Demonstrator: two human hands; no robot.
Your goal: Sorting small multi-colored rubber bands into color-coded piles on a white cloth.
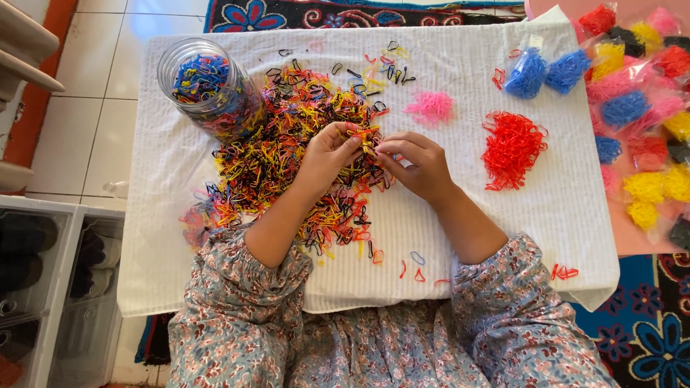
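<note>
Yellow elastic bands (366,144) are being pinched between both hands at frame centre, left hand (327,154) and right hand (417,165) closing fingertips together above the mixed pile (287,144), apparently picking one colour out. Sorted red bands (512,147) are lying right, a jar (208,90) upper left, all resting on white cloth (560,215) over tiled floor.

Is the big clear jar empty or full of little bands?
Nearly full. The clear jar has no lid, and mixed-colour elastic bands fill it almost to the rim.
</note>
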